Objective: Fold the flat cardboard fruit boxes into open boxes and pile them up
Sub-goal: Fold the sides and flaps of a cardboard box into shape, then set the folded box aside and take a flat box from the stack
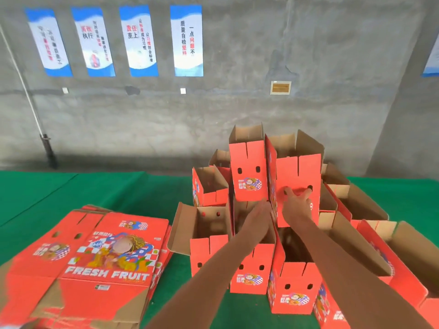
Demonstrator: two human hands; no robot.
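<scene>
Left: stack of flat boxes (pixel 95 262) on the green table (pixel 71 191). Centre: left hand (pixel 257 220), fingers straight, its grip open and holding nothing, beside the folded box (pixel 297 184). Right hand (pixel 297 205), fingers spread, presses flat against that box's red face atop the pile of open boxes (pixel 251 269).

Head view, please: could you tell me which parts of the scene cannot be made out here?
- Left hand: its fingertips are hidden behind a box edge.
- Flat cardboard stack: near corner cut off by the frame's bottom-left edge.
- Folded boxes at right: cut off by the right edge.
- Wall posters: smaller print too blurred to read.
</scene>
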